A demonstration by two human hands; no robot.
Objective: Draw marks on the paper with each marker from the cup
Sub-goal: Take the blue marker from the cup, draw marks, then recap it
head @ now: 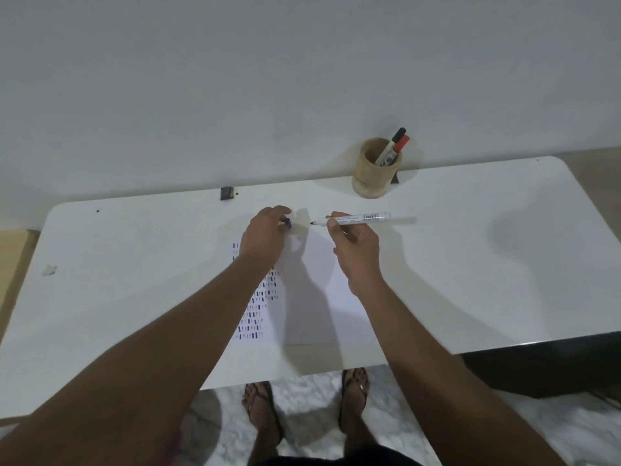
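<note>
Nearest the viewer, two sandalled feet (pixel 262 408) stand on the mottled floor under the front edge of the white worktop (pixel 470 264). On it, straight ahead, lies the paper (pixel 312 297), its left side filled with columns of short blue and reddish marks (pixel 257 307) while the right side looks bare. Above the far end of the sheet, the left hand (pixel 265 235) is curled with its fingertips pinched on a small purple-blue cap (pixel 287 223). Level with it and just apart, the right hand (pixel 354 242) grips an uncapped white marker (pixel 356 219) between thumb and fingers, the barrel lying nearly level, its dark tip pointing left toward the cap. Farther back, against the wall, a tan cup (pixel 374 173) holds two more markers (pixel 395 146), one black-capped and one red-capped, leaning right. Judging by the parted cap and tip, this is a cap-on or cap-off step for the blue marker; which of the two cannot be told. If uncapping, the next move calls for tilting the tip down to bare paper; if capping, for aligning cap and tip.
</note>
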